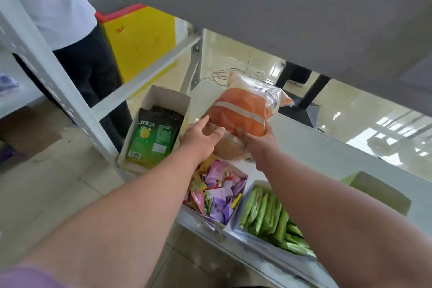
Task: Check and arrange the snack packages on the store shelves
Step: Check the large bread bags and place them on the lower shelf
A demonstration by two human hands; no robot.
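An orange snack bag (240,110) with a pale band and a clear crinkled top is held tilted above the white shelf (327,147). My right hand (259,141) grips its lower end from beneath. My left hand (202,135) rests against its left side, fingers spread over the bag and a brownish clear packet (230,151) just under it. Whether the left hand grips either one I cannot tell.
On the shelf stand a box of green and black packets (155,137), a box of mixed small sweets (217,190) and a box of green sachets (268,215). An upper shelf (280,7) hangs overhead. A person (70,37) stands at the left by a yellow cabinet (140,40).
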